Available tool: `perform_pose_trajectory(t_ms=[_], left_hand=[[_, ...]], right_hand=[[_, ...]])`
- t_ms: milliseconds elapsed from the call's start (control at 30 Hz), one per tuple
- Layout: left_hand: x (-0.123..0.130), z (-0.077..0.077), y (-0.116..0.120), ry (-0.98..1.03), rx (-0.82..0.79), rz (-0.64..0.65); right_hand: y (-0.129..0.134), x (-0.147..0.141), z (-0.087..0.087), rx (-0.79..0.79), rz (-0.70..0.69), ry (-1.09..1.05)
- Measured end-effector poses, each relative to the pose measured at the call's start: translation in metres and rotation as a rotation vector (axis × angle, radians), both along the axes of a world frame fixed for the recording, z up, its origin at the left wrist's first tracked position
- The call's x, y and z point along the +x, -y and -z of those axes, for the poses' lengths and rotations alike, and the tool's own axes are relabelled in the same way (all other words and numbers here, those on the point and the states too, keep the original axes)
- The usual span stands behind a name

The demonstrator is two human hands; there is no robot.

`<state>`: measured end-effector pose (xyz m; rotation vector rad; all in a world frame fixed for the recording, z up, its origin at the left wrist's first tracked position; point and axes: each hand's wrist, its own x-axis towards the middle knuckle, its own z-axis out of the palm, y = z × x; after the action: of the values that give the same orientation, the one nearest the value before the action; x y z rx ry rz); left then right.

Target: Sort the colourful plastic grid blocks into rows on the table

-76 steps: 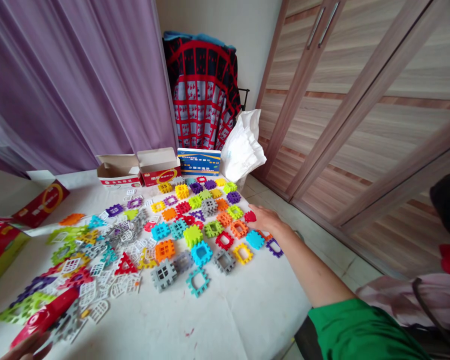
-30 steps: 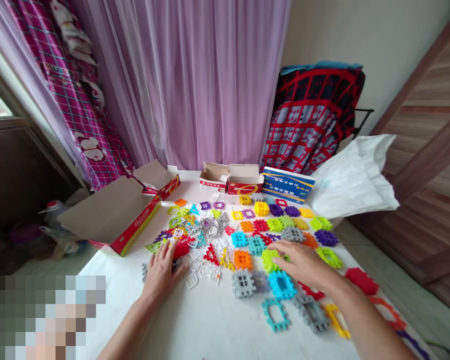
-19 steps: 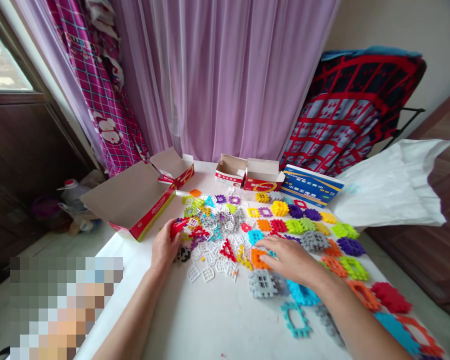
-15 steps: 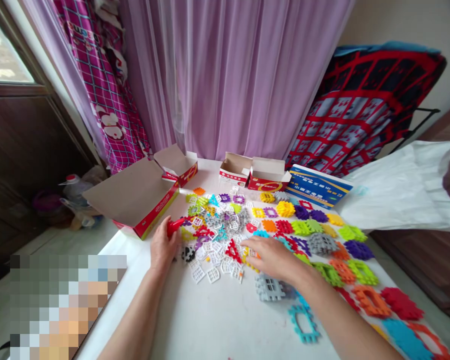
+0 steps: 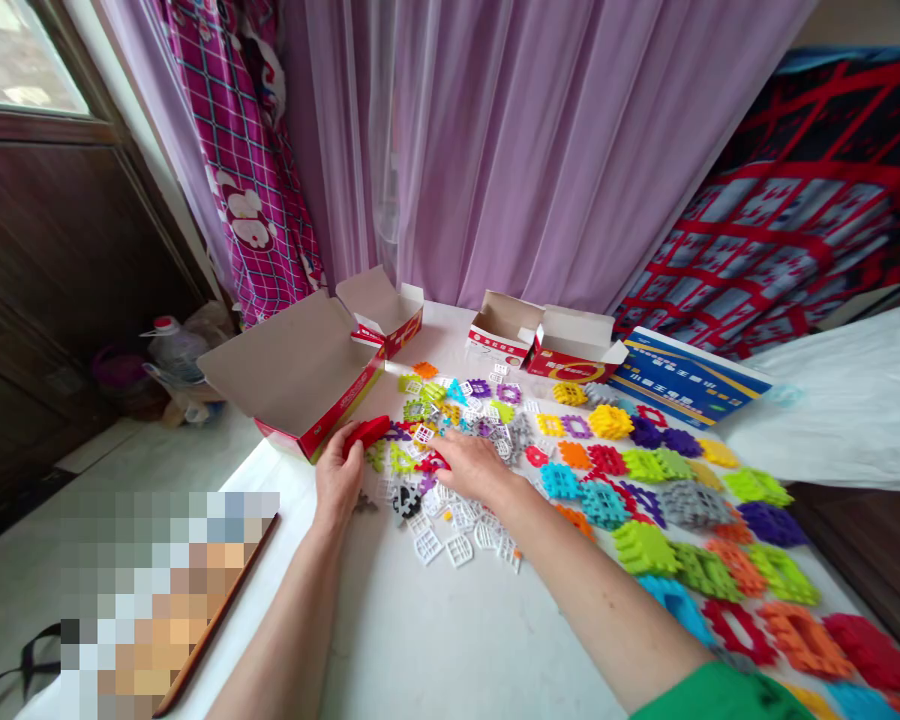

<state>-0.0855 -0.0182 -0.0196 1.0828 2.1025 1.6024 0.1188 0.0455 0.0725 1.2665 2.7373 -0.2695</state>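
Note:
My left hand [image 5: 337, 472] is closed round red plastic building pieces [image 5: 367, 432], beside the left edge of the pile. My right hand [image 5: 471, 465] reaches into the pile, its thumb and fingers about another red building piece [image 5: 433, 463], which they partly cover. Just beyond these fingers is a white window-shaped piece [image 5: 424, 434]. White window pieces [image 5: 459, 550] are spread in front of the hands, with a black-and-grey piece [image 5: 406, 500] near them. The mixed pile also has purple, lime and blue pieces.
An open red box [image 5: 345, 396] stands left of the pile, with a smaller open box [image 5: 401, 330] behind it. Two more boxes [image 5: 499, 345] and a blue printed board [image 5: 690, 375] stand at the back. Sorted interlocking pieces [image 5: 697, 503] cover the right side of the white table.
My right hand has moved left and farther into the pile. The red triangular piece that lay beside it no longer shows there. My left hand still holds red pieces. The view has shifted.

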Motion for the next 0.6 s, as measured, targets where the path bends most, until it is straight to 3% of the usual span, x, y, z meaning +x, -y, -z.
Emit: perform_pose_trajectory(t_ms=[200,367,467,600], left_hand=[[0.006,-0.003,-0.004,0.069,0.069,0.071],[0.017,-0.022,0.006,-0.051,0.141,0.106],[0.032,-0.029,0.018,-0.306,0.147,0.26],[0.05,-0.023,0.032,-0.723,-0.012,0.556]], right_hand=[[0.003,0.031,-0.004,-0.048,0.207,-0.207],[0.05,0.04,-0.001,-0.04,0.334,-0.344],[0.082,0.035,0.004,-0.012,0.33,-0.324],[0.116,0.041,0.021,0.028,0.321,-0.288]])
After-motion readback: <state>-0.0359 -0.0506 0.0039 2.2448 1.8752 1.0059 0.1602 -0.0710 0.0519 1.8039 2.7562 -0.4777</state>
